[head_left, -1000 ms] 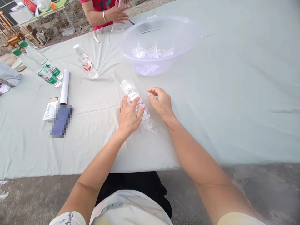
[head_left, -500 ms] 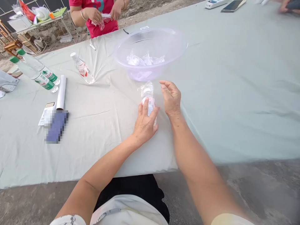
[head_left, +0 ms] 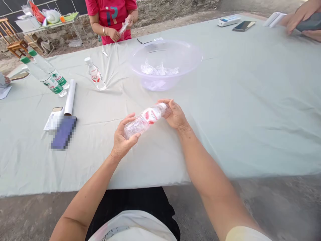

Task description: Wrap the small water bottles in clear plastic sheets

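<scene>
Evidently film-wrapped clear bottle (head_left: 137, 127), white cap (head_left: 163, 105), red-and-white label (head_left: 151, 115); hands (head_left: 122, 141) grasping both ends.

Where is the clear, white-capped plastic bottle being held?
In the head view, the bottle is near the centre, between the left hand and right hand, below the translucent purple plastic basin.

One head-worn camera looks forward and down from the wearer's viewpoint, close above the left hand (head_left: 121, 140) and right hand (head_left: 177, 117), across the table (head_left: 238, 110) to a stone wall (head_left: 173, 10) beyond.
</scene>
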### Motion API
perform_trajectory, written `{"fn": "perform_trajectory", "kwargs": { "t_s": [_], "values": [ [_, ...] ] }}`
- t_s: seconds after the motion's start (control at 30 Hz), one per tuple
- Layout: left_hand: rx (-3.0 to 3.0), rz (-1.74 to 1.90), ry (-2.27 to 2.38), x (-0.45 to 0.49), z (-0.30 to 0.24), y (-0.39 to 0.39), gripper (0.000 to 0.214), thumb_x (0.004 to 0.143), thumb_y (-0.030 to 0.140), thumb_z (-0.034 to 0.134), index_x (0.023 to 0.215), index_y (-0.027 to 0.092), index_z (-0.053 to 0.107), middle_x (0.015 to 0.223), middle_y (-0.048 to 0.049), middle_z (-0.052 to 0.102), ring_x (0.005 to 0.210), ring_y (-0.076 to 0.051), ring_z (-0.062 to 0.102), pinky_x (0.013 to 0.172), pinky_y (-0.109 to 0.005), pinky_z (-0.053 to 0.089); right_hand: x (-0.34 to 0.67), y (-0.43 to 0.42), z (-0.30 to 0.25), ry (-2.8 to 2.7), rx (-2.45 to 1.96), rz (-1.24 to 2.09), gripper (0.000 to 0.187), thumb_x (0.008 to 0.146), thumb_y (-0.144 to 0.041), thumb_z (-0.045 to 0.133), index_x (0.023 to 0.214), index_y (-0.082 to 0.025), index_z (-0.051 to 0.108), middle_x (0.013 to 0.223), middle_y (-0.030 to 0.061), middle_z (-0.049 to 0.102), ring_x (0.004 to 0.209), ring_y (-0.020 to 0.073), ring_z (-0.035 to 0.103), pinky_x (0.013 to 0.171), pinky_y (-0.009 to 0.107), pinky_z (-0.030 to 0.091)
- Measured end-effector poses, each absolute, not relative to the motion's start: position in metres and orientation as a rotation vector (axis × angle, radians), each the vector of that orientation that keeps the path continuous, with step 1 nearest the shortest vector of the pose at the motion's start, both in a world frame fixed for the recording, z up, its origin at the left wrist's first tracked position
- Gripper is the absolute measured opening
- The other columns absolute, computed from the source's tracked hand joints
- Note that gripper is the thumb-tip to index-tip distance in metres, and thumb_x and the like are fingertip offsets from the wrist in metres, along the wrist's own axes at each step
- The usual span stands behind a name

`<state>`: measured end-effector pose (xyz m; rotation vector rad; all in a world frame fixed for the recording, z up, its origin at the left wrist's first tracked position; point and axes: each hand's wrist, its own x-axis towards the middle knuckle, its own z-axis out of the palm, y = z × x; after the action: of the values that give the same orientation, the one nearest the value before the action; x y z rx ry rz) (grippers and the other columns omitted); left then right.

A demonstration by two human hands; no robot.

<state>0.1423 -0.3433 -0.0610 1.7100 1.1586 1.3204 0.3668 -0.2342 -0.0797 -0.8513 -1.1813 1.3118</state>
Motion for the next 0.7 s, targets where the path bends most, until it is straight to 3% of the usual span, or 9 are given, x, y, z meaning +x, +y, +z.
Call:
{"fn": "perform_trajectory", "kwargs": {
  "t_s": [0.1,0.2,0.3,0.43,0.57,0.7],
  "values": [
    [1.626,1.494,1.162,0.130,-0.053,-0.335,0.052,0.080,0.043,0.073,0.127,0.028,0.055,0.148,-0.0127,0.057,0.141,-0.031,0.053,0.107,-0.047,0.050,0.345,-0.241,-0.078,-1.040,-0.804,1.438,0.067,0.068,-0.083,0.072,0.103,-0.026,0.069,0.085,0.0011,0.069,0.076,0.0199,0.067,0.066,0.036,0.057],
    [1.479,1.553,1.137,0.125,-0.049,-0.326,0.057,0.077,0.043,0.075,0.128,0.031,0.053,0.151,-0.0099,0.054,0.136,-0.028,0.055,0.105,-0.044,0.050,0.324,-0.248,-0.080,-0.852,-0.798,1.531,0.059,0.070,-0.080,0.071,0.094,-0.025,0.066,0.075,-0.0006,0.063,0.071,0.0202,0.066,0.068,0.039,0.059],
    [1.114,1.521,0.962,0.127,-0.051,-0.317,0.054,0.075,0.042,0.076,0.124,0.032,0.053,0.143,-0.0075,0.059,0.121,-0.024,0.063,0.094,-0.039,0.054,0.312,-0.254,-0.081,-0.695,-0.786,1.475,0.048,0.069,-0.069,0.077,0.082,-0.026,0.060,0.084,0.0013,0.068,0.089,0.0230,0.071,0.085,0.043,0.060],
    [0.601,1.542,0.817,0.132,-0.068,-0.309,0.051,0.086,0.059,0.067,0.123,0.027,0.058,0.114,-0.0057,0.068,0.105,-0.021,0.068,0.088,-0.036,0.055,0.306,-0.272,-0.070,-0.812,-0.836,1.309,0.043,0.067,-0.048,0.082,0.103,-0.034,0.064,0.091,-0.0007,0.072,0.109,0.0263,0.072,0.099,0.049,0.057],
    [0.313,1.545,0.747,0.136,-0.084,-0.307,0.047,0.087,0.062,0.069,0.111,0.022,0.064,0.091,-0.0014,0.068,0.087,-0.017,0.068,0.083,-0.033,0.055,0.293,-0.299,-0.052,-1.125,-0.880,1.040,0.017,0.085,-0.046,0.064,0.098,-0.036,0.065,0.063,-0.0035,0.061,0.091,0.0278,0.076,0.100,0.057,0.055],
    [0.205,1.526,0.632,0.136,-0.090,-0.309,0.037,0.089,0.057,0.069,0.107,0.024,0.064,0.092,-0.0003,0.069,0.087,-0.016,0.069,0.082,-0.031,0.055,0.274,-0.298,-0.029,-1.211,-0.864,0.855,0.010,0.092,-0.041,0.055,0.088,-0.034,0.061,0.052,-0.0066,0.051,0.065,0.0235,0.071,0.092,0.057,0.059]
  ]
}}
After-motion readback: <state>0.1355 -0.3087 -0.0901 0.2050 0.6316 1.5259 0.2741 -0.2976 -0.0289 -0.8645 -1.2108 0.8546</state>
